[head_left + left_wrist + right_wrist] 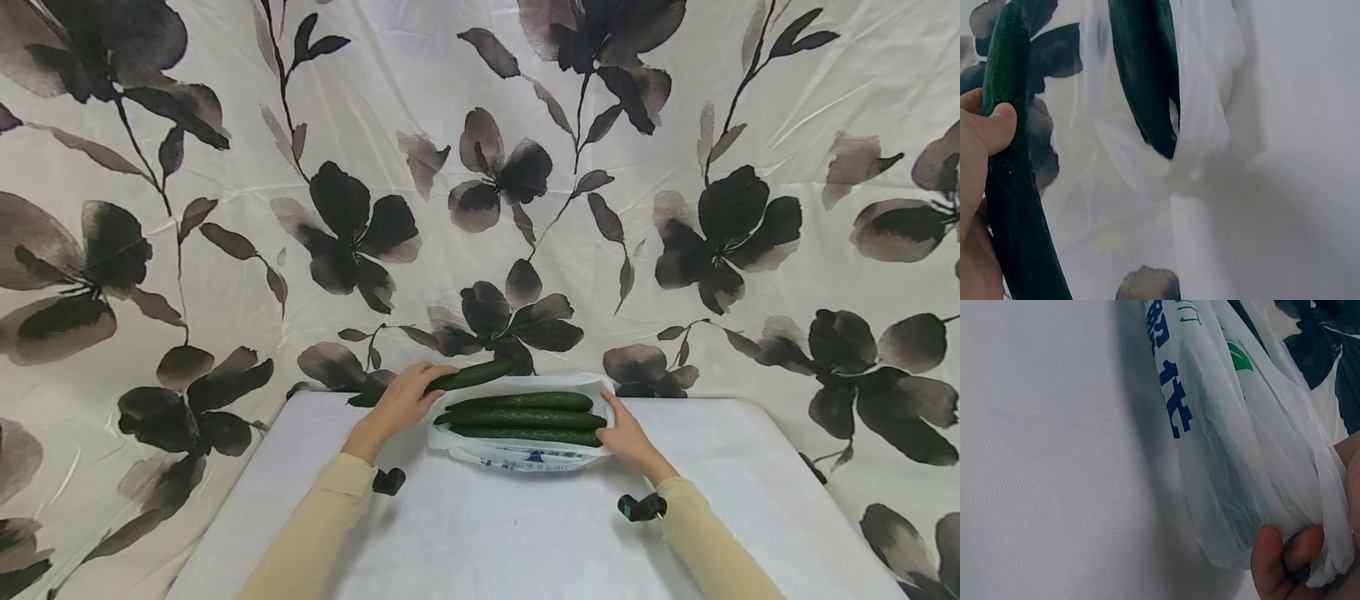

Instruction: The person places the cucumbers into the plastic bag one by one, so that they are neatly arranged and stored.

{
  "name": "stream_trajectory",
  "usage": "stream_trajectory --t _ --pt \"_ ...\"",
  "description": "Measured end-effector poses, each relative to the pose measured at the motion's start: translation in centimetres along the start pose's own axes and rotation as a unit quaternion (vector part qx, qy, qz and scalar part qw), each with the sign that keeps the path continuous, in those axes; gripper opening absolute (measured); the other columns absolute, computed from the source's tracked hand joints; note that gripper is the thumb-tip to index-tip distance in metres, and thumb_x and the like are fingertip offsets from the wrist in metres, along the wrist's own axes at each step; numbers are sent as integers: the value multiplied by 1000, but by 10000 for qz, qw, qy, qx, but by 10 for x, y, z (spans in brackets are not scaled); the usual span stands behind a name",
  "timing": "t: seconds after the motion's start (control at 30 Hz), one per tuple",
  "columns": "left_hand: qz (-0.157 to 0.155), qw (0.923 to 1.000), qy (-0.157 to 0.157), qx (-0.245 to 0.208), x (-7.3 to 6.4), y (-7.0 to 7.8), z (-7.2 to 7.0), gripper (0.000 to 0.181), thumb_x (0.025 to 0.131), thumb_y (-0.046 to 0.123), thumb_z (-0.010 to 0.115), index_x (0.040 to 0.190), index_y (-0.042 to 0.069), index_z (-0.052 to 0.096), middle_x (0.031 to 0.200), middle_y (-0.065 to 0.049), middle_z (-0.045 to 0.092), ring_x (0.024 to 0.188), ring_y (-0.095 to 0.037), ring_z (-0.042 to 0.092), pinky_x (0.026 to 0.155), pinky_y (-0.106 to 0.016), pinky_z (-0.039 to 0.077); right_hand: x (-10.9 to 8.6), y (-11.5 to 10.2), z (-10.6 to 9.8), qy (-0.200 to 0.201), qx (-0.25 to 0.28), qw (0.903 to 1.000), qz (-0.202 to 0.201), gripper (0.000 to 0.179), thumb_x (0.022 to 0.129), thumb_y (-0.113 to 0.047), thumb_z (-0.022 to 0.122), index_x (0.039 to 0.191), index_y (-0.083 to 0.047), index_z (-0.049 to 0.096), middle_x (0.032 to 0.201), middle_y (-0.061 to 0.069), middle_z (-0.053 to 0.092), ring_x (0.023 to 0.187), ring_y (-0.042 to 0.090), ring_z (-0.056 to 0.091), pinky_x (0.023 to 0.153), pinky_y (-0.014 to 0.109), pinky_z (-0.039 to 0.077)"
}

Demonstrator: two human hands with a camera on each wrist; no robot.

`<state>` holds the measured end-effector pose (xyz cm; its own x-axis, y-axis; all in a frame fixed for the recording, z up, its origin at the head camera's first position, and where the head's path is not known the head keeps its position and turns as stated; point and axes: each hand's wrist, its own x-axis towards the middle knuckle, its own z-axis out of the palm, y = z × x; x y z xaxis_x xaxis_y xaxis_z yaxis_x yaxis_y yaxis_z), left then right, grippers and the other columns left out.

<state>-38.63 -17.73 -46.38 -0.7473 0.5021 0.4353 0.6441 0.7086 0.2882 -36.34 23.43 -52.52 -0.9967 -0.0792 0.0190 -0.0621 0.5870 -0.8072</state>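
Note:
My left hand (406,402) grips a long dark green cucumber (480,375) above the back left of the white plastic bag (517,458). The left wrist view shows the thumb pressed along that cucumber (1019,206), which is apart from the bag. Inside the bag's wide mouth lie several cucumbers (525,419) side by side. My right hand (628,432) holds the bag's right end. Close up in the right wrist view, its curled fingers (1267,556) grip the gathered plastic, and a cucumber shows dimly through the bag wall (1229,481).
The bag stands near the far edge of a white-covered table (510,542). Behind the table hangs a pale cloth (450,275) printed with dark flowers. Another dark green end (363,400) shows beyond my left hand at the table's back edge.

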Motion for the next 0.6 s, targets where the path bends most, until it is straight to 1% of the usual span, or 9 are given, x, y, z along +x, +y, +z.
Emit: stream_trajectory --t 0.1,0.27,0.43,0.6 --pt "30 10000 -53 -28 8 4 2 48 93 10 67 137 24 55 116 -3 59 104 -24 56 86 -43 47 2 -1 -2 34 -13 10000 -54 80 81 2 51 154 -5 18 153 27 22 138 46 23 108 60 23" --pt "24 9997 -240 10 18 12 8 48 93 12 67 138 26 54 119 -4 59 107 -24 55 88 -44 47 3 1 -1 100 -141 9997 -177 82 77 2 53 153 -3 21 151 29 28 136 46 28 107 59 27" --pt "71 9992 -386 -106 23 21 12 47 93 10 66 138 23 54 120 -6 58 109 -26 55 90 -45 47 1 5 1 102 -126 9997 -170 83 76 2 53 153 -3 22 150 29 29 136 44 29 108 58 27" --pt "34 9989 -464 -96 26 26 17 48 93 10 67 137 25 55 119 -5 58 108 -25 56 90 -43 47 -1 5 1 95 -97 9997 -191 83 76 3 52 153 -3 21 151 28 28 137 44 28 108 57 26"
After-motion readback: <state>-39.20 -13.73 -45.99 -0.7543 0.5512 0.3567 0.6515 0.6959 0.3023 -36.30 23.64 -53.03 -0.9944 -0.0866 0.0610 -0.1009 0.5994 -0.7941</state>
